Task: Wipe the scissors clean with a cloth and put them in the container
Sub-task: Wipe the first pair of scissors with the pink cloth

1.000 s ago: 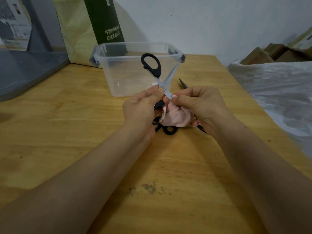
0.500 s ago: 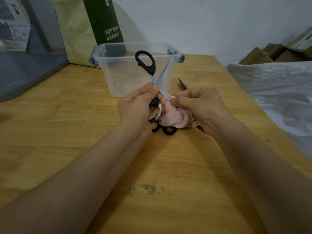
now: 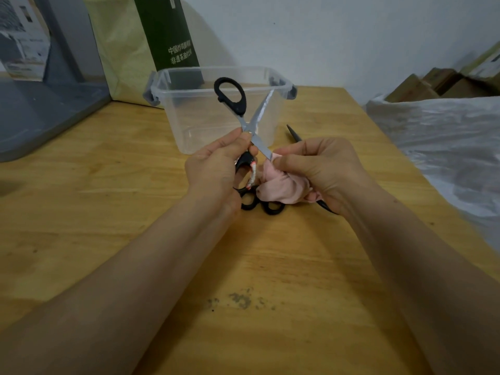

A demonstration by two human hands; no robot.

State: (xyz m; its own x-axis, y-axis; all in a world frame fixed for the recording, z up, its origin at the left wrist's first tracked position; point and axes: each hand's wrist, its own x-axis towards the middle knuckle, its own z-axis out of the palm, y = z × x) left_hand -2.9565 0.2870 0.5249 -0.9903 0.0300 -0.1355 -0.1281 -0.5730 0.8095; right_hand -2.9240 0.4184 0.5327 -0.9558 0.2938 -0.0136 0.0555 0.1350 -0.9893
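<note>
we hold a pair of scissors (image 3: pixel 255 117) open in an x above the middle of the bench (image 3: pixel 108 212), just in front of the clear container (image 3: pixel 186 131). our left hand (image 3: pixel 216 169) is clamped on them, thumb and fingers pinching at the pivot, with the lower black handle tucked against the palm. the other black loop stands up before the container's near wall.

our right hand (image 3: pixel 322 169) is closed on a pink cloth (image 3: pixel 281 185), thumb and forefinger squeezing it round the end of the lower blade, the rest bunched under the palm. the upper blade points up and to the right, bare.

under both hands, black scissors (image 3: pixel 270 208) lie on the bench. their finger loops show below the cloth and a dark tip pokes out beyond the right hand; how many pairs, we cannot tell.

the container stands open-topped near the far edge of the bench, with a tall green box (image 3: pixel 167 31) behind it. a grey panel (image 3: pixel 40 112) sits at the far left corner. crumpled white plastic sheeting (image 3: pixel 446 144) lies past the right edge, with cardboard boxes (image 3: pixel 422 85) behind it. a dark stain (image 3: pixel 240 300) marks the bench between our forearms.
</note>
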